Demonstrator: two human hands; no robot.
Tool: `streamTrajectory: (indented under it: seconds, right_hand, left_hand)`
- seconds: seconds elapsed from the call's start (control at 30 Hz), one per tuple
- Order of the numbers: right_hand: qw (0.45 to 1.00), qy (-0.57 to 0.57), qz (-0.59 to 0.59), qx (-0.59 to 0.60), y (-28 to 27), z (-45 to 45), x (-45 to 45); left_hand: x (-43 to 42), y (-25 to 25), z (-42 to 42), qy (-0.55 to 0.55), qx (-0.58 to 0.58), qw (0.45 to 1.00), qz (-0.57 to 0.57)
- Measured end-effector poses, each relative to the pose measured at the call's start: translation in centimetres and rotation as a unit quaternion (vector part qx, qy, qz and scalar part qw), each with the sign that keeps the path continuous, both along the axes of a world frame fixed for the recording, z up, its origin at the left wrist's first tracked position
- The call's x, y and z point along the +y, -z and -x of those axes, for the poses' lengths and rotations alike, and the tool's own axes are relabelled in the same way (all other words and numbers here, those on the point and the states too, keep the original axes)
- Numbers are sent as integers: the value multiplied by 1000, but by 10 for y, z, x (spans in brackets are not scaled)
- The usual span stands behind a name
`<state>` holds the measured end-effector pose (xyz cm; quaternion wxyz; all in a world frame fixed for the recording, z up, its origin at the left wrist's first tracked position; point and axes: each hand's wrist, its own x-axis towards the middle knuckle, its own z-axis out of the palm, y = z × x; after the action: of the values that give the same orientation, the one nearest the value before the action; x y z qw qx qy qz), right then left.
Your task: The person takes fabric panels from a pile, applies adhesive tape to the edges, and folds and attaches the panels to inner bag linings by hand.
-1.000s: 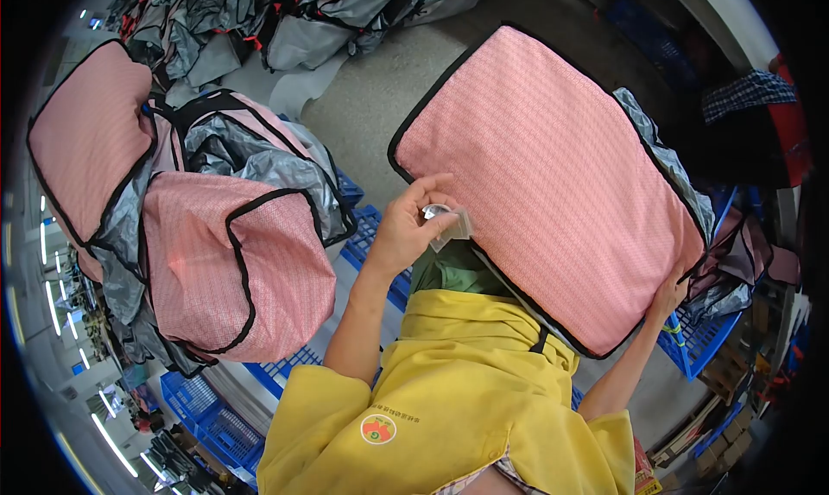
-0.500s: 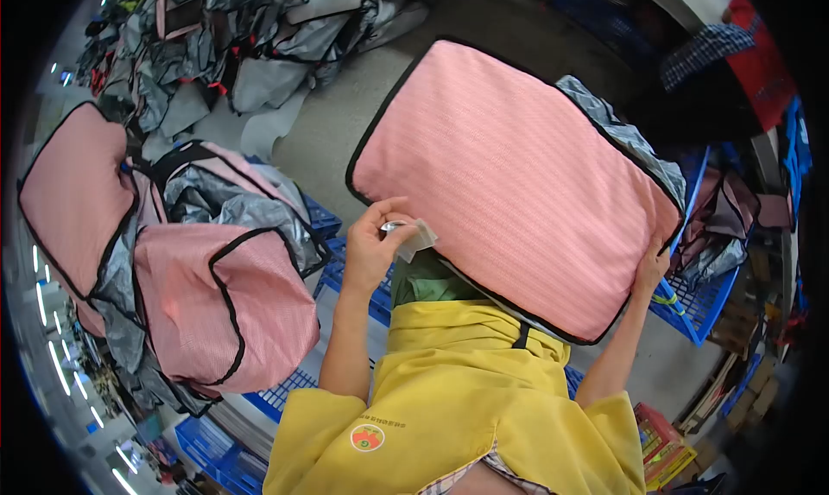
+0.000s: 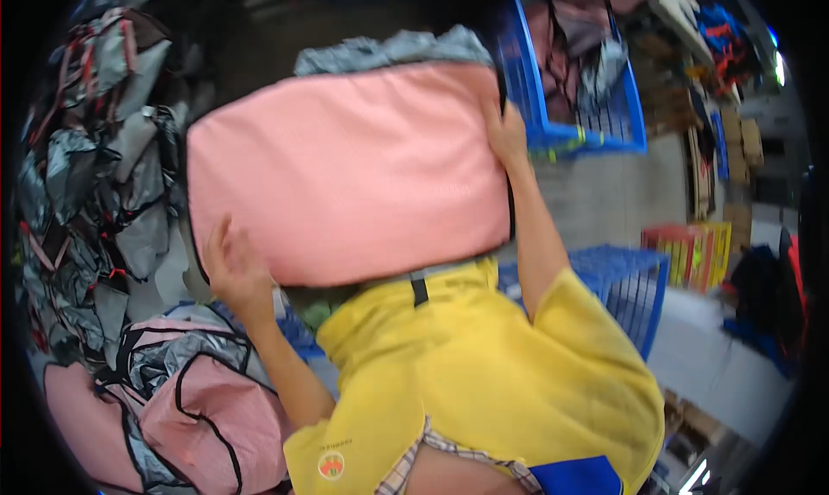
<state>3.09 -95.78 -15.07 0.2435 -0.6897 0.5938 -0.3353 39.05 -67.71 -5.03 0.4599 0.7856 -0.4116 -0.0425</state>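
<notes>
A pink bag [image 3: 345, 175] with black edging is held up in front of my body, its silver foil lining [image 3: 397, 50] bunching out along the far edge. My right hand [image 3: 507, 132] grips its right side, thumb on the pink face and the other fingers hidden behind. My left hand [image 3: 237, 270] is at the lower left corner, in front of or against the pink fabric. Its fingers are smeared by motion, and I cannot make out whether anything is between them.
More pink bags [image 3: 216, 409] with silver linings lie at lower left. A heap of silver and black material [image 3: 95, 167] fills the left. A blue crate [image 3: 596, 136] with pink bags stands upper right, another blue crate [image 3: 639, 296] beside my right side. Red and yellow boxes [image 3: 686, 249] are farther right.
My view has turned right. The pink bag has swung more level, and my right hand still holds its right side. The small translucent piece in my left fingers is no longer clearly visible.
</notes>
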Motion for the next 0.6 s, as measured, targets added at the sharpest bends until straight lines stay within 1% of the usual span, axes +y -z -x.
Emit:
streamTrajectory:
  seconds: [0.03,0.1,0.13,0.2,0.23,0.3,0.33,0.4,0.43,0.47,0.5,0.53,0.6]
  right_hand:
    - [998,5,52,28,11,4,-3]
    - [998,1,56,29,9,5,-4]
    - [998,7,49,27,6,6,1]
    - [1000,9,8,-24,3,5,3]
    - [1000,12,9,-27,6,4,3]
    - [999,23,24,35,13,10,1]
    - [998,32,28,41,17,13,0]
    - [997,34,19,60,19,10,-2]
    - [997,41,20,68,19,10,-1]
    - [998,29,-4,49,18,7,-2]
    - [999,14,-29,28,16,5,-3]
    - [999,20,-27,27,13,5,-4]
    - [999,5,-48,7,0,-4,3]
  left_hand:
    - [-9,-11,15,60,-118,989,-58]
    - [-23,-17,46,200,-171,963,-65]
    - [-24,-14,58,207,-173,960,-71]
    - [-25,-2,75,324,-86,935,-112]
    - [-23,1,78,326,-90,934,-112]
    - [-19,4,85,336,-121,917,-176]
    - [-19,1,87,345,-119,916,-169]
    - [-16,-5,83,365,-102,904,-197]
    - [-14,-6,82,381,-122,890,-217]
    - [-17,-14,88,387,-120,889,-213]
    - [-20,-25,95,399,-150,864,-269]
    - [-23,-32,101,409,-183,833,-323]
    - [-20,-27,106,406,-207,820,-345]
